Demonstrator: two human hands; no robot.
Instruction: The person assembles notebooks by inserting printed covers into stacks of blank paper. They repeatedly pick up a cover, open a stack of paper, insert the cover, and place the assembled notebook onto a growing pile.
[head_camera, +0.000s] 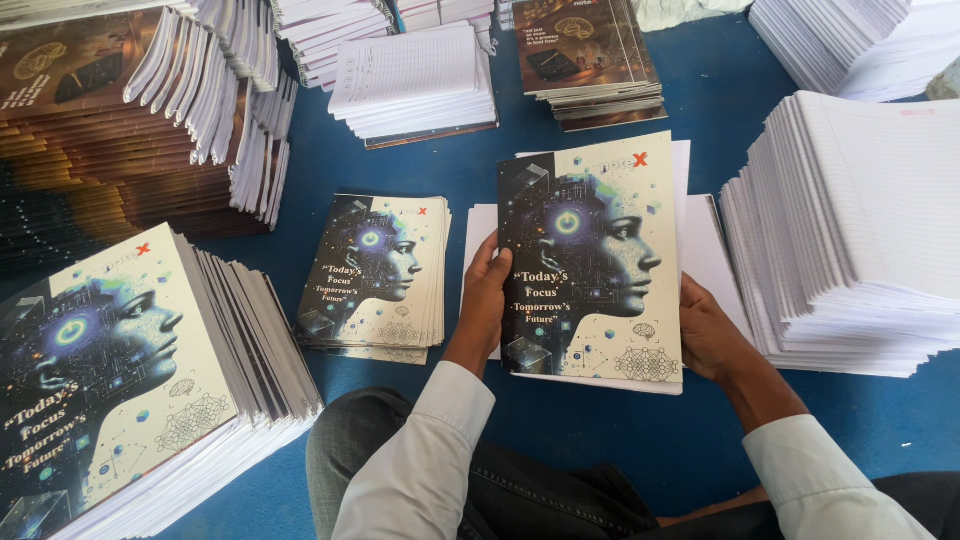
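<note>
Both sleeved forearms reach up from six o'clock: left hand (484, 300) and right hand (712, 335) grip the side edges of a printed-cover notebook (592, 255) at centre, ruled-paper stack (850, 230) at three o'clock.

hands (487, 300) – 2 | printed-cover stacks (375, 275) – 6 | lined white paper stacks (850, 230) – 4

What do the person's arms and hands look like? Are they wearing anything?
Both arms wear long white shirt sleeves with buttoned-style cuffs at the wrists. The left hand and right hand are bare: no gloves, and no rings or watch that I can see.
</note>
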